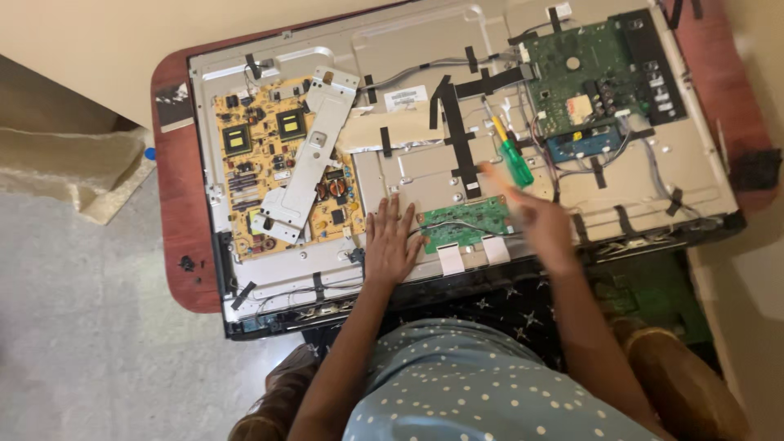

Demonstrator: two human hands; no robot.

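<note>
The left hand (390, 242) lies flat and open, empty, bracing the television's metal back panel (425, 167). The right hand (539, 224), blurred, reaches toward the green-handled screwdriver (513, 157); its grip is unclear.

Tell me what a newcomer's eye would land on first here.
The opened back of a flat-screen television fills the table, with a yellow power board at left and a green main board at upper right. The left hand lies flat on the metal; the blurred right hand is beside a green-handled screwdriver.
</note>
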